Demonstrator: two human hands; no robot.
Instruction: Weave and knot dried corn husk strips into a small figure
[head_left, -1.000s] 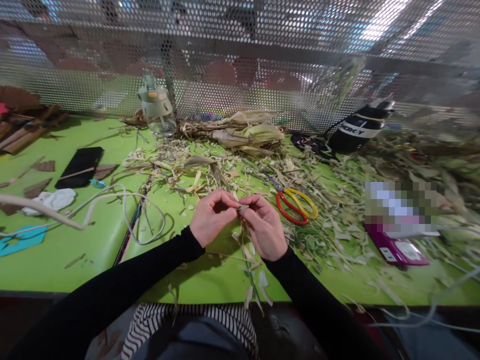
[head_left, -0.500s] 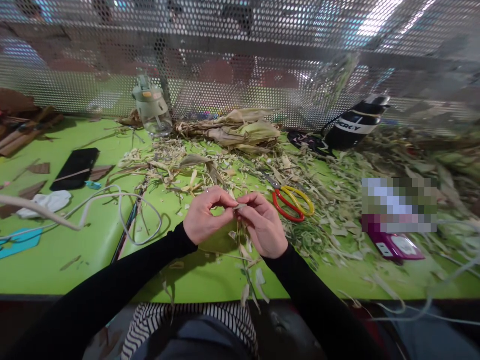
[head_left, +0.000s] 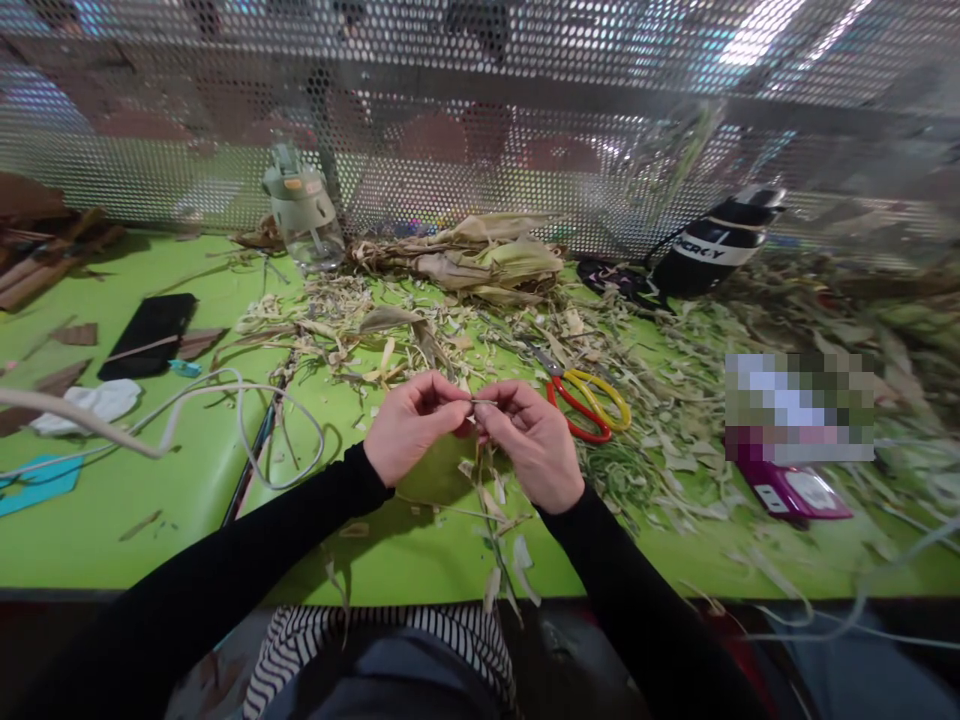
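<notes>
My left hand (head_left: 409, 430) and my right hand (head_left: 529, 440) meet above the green table (head_left: 112, 500), both in black sleeves. Their fingertips pinch a thin pale strip of corn husk (head_left: 482, 403) stretched between them. More husk strips (head_left: 499, 520) hang down below my hands toward the table's front edge. Red and yellow scissors (head_left: 589, 405) lie just right of my right hand. A heap of whole dried husks (head_left: 487, 260) rests at the back centre.
Husk scraps (head_left: 675, 400) litter the table's middle and right. A white cable (head_left: 187, 410) loops at the left near a black phone (head_left: 150, 335) and white cloth (head_left: 94, 402). A clear bottle (head_left: 304, 215), a black bottle (head_left: 712, 255), a magenta device (head_left: 795, 490) and perforated metal screen (head_left: 480, 120) stand behind.
My hands stay together over the same spot. The pinched strip has been drawn out thin and straight between the fingertips, and my right hand has shifted slightly right.
</notes>
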